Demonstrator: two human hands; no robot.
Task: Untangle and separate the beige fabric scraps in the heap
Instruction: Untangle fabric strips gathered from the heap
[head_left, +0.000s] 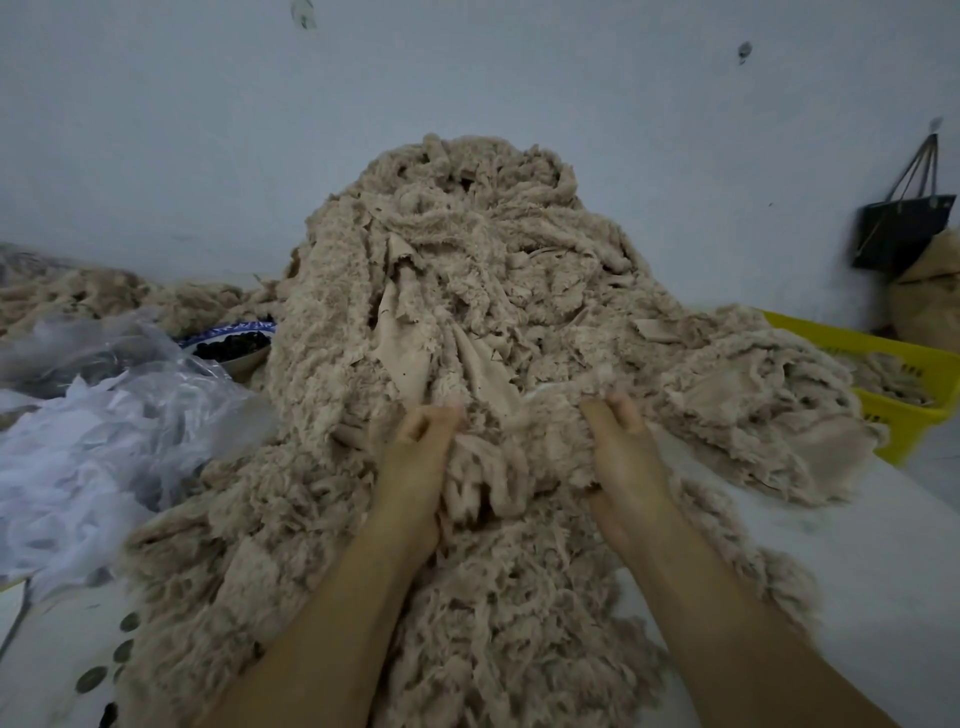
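We work both hands into the heap of fuzzy beige fabric scraps (467, 270).
Our left hand (415, 457) and right hand (626, 457) curl their fingers into bunches of scraps in the heap's middle. It spreads from the white table's (857, 561) near edge to its far edge, with a yellow plastic crate (904, 364) by the right edge.

Fingers of the left hand (415, 462) and right hand (628, 457) are being partly hidden by the heap (467, 260), while the yellow crate (906, 423) right of them is being cut off.

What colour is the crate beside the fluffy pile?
The crate is bright yellow, clearest in the head view.
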